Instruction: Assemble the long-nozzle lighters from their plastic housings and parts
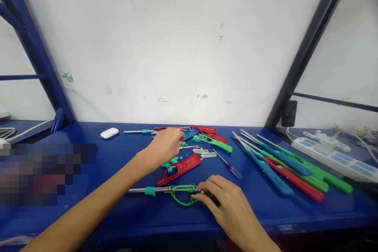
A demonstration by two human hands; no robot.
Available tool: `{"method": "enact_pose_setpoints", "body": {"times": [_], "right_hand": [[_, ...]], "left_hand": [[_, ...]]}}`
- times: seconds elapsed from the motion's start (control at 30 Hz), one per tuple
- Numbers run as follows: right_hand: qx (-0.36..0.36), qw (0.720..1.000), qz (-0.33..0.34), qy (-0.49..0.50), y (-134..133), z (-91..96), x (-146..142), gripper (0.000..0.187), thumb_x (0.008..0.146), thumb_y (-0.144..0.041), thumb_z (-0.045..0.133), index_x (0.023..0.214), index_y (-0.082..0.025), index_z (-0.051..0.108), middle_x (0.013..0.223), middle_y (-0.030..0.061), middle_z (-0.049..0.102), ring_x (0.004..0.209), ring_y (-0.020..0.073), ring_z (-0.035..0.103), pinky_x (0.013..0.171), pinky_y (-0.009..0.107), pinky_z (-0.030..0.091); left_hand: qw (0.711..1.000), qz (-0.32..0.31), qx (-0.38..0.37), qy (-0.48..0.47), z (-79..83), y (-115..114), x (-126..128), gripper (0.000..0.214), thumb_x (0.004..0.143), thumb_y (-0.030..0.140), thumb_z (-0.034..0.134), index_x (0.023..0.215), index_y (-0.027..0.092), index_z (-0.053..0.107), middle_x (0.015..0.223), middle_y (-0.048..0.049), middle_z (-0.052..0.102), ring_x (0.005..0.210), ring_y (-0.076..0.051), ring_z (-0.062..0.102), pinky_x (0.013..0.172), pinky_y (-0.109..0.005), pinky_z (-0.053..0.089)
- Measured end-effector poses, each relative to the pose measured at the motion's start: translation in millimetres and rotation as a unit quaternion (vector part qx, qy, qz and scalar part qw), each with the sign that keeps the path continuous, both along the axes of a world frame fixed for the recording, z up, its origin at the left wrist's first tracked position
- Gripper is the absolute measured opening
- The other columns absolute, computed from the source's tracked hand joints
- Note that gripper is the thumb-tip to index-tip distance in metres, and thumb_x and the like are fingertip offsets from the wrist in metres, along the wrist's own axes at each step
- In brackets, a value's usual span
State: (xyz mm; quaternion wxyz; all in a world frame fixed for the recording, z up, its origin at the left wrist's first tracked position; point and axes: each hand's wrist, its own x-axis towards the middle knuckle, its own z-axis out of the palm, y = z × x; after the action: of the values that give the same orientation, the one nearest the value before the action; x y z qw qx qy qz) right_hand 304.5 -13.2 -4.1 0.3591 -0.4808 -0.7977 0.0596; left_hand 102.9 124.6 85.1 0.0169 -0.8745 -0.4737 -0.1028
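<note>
A green long-necked lighter (183,201) lies at the front of the blue table, its handle casing opened and its metal tube pointing left. My right hand (228,201) grips the inner end of its handle between thumb and fingers. My left hand (167,145) is raised over the loose parts further back, fingers curled together; what they hold, if anything, is hidden. Between the hands lies a red lighter handle half (181,169). Small metal parts (205,153) and teal plastic pieces (169,164) are scattered behind it. A screwdriver (232,168) with a clear purple handle rests right of these.
Several whole lighters (277,165) in blue, green and red lie at the right, near a white power strip (333,157). A white earbud case (109,133) stands back left. A green handle piece (217,143) and red ones lie near the wall (189,47).
</note>
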Motion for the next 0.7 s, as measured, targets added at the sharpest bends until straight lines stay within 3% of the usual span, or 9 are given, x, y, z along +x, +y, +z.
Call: {"method": "enact_pose_setpoints", "body": {"times": [0.13,0.23,0.7], "right_hand": [[0.028,1.000,-0.008,0.002,2,-3.8,-1,0.051,0.111,-0.057,0.037,0.093,-0.025,0.073,0.090,0.0036,0.075,0.079,0.0204,0.072,0.073,0.030,0.053],[0.030,1.000,-0.002,-0.004,3,-4.0,-1,0.052,0.111,-0.058,0.036,0.094,-0.026,0.074,0.090,0.0036,0.076,0.079,0.0203,0.073,0.073,0.030,0.054],[0.019,1.000,-0.004,0.001,1,-4.2,0,0.046,0.112,-0.055,0.041,0.095,-0.026,0.073,0.092,0.0019,0.076,0.081,0.0194,0.074,0.075,0.030,0.054]], "left_hand": [[1.000,-0.006,-0.023,0.002,-16.1,40,5,0.037,0.103,0.037,0.069,0.134,0.019,0.063,0.135,-0.0109,0.065,0.113,-0.027,0.069,0.094,-0.048,0.060],[0.999,-0.017,-0.044,-0.001,-25.6,52,4,0.036,0.103,0.037,0.069,0.134,0.019,0.063,0.135,-0.0108,0.065,0.113,-0.027,0.069,0.094,-0.048,0.060],[0.997,-0.041,-0.067,-0.013,-32.7,42,10,0.036,0.103,0.037,0.068,0.134,0.019,0.063,0.135,-0.0108,0.065,0.113,-0.027,0.069,0.094,-0.048,0.060]]}}
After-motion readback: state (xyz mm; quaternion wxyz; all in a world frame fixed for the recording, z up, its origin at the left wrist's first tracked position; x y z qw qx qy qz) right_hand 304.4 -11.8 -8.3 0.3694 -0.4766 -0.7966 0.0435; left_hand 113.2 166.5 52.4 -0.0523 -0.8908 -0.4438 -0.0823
